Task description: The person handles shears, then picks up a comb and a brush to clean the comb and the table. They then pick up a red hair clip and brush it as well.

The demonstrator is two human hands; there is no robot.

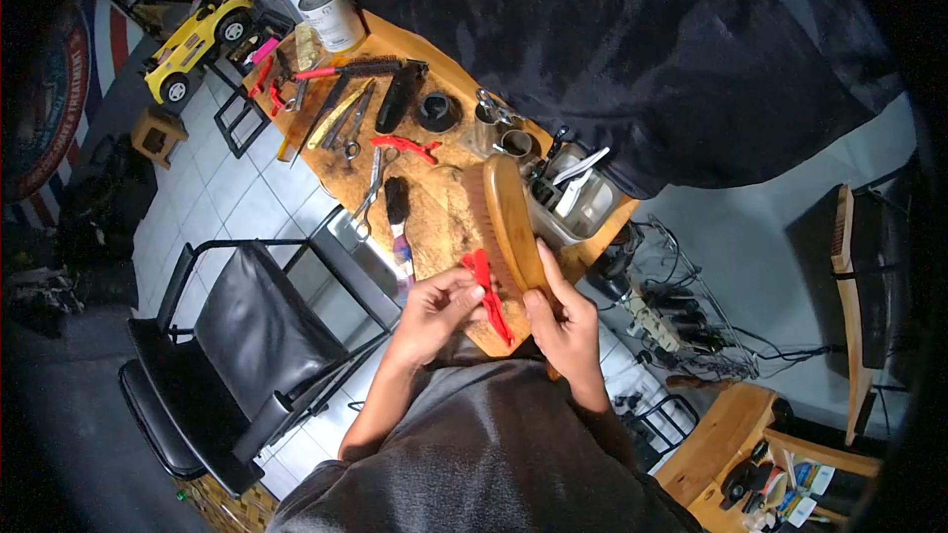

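Observation:
Pinched between the thumb and fingers of my left hand is a red hair clip. My right hand grips the lower end of a wooden-backed brush, thumb on the back, bristles turned left toward the clip. Both are held up over the near end of the wooden table. Left of the brush lie a dark-bristled neck brush and silver scissors. A second red clip rests farther back.
A black jar, black clipper-like tool, combs and scissors cover the far tabletop. A clear tray of tools stands at the right edge. On the left is a black chair; cables and a dryer hang at right. Dark cloth drapes behind.

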